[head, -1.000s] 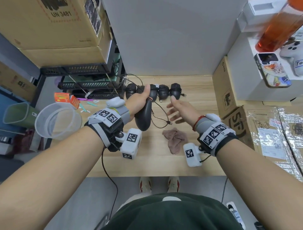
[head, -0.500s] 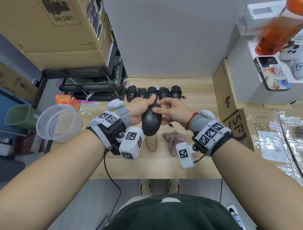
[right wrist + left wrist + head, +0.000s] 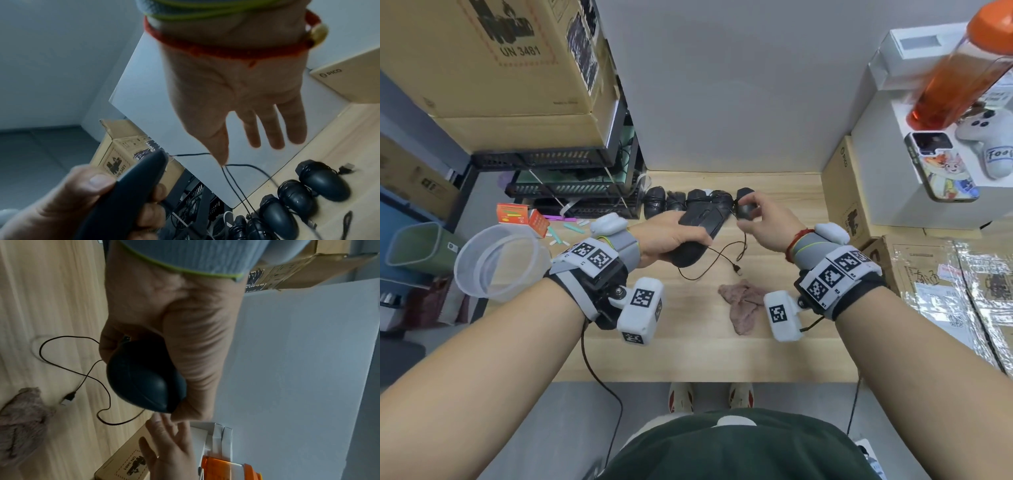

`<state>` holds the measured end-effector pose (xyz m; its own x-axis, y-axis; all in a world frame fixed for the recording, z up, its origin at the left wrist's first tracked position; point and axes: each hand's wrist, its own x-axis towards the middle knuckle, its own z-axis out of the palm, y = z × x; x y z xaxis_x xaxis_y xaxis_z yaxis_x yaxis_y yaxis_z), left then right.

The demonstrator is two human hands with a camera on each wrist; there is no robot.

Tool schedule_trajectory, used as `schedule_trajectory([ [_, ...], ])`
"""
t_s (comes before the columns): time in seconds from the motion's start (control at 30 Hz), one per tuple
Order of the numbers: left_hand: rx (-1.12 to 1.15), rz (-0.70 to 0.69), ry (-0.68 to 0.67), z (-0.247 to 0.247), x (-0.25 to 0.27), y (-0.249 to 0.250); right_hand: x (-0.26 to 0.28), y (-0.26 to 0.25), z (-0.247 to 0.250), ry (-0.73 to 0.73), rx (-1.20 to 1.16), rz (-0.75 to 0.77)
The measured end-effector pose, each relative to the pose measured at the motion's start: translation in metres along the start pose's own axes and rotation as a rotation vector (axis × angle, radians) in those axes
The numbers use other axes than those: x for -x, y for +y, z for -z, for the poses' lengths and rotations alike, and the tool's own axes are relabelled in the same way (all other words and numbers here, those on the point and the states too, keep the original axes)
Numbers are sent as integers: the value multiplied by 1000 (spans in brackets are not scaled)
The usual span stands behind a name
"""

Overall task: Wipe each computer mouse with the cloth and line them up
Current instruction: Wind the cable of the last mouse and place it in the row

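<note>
My left hand (image 3: 671,236) grips a black wired mouse (image 3: 700,229) above the wooden table (image 3: 688,353), just in front of a row of several black mice (image 3: 688,200) at the back edge. My right hand (image 3: 763,219) is to the right of the held mouse and pinches its thin cable (image 3: 236,165) between thumb and forefinger, the other fingers straight. The cable (image 3: 722,255) hangs in a loop, with its USB plug (image 3: 738,271) over the table. The pinkish cloth (image 3: 743,303) lies crumpled on the table, under my right wrist, held by neither hand.
Cardboard boxes (image 3: 859,205) line the table's right side. Black racks (image 3: 571,192) and a big box (image 3: 493,68) stand at the left. A clear plastic tub (image 3: 496,260) sits off the left edge. A white wall panel (image 3: 722,102) closes the back.
The mouse has moved from upright near my chest to lying flatter and farther back by the row. My right hand left the mouse body and drew right, holding the cable.
</note>
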<state>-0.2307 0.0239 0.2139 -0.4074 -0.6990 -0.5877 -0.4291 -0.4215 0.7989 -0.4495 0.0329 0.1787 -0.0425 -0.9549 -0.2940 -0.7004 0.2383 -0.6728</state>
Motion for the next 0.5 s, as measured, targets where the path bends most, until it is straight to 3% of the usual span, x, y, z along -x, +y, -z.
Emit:
schedule_trajectory([
  [0.07,-31,-14,-37,3,2,5,-5,5,1,-49,100,73],
  [0.23,-20,-90,-111,4,5,18,-10,-7,-9,-86,-9,392],
  [0.33,13,-108,-79,5,6,22,-13,-10,-13,-43,39,406],
  [0.5,165,-172,-1,11,6,23,-7,-19,-16,-26,-136,329],
])
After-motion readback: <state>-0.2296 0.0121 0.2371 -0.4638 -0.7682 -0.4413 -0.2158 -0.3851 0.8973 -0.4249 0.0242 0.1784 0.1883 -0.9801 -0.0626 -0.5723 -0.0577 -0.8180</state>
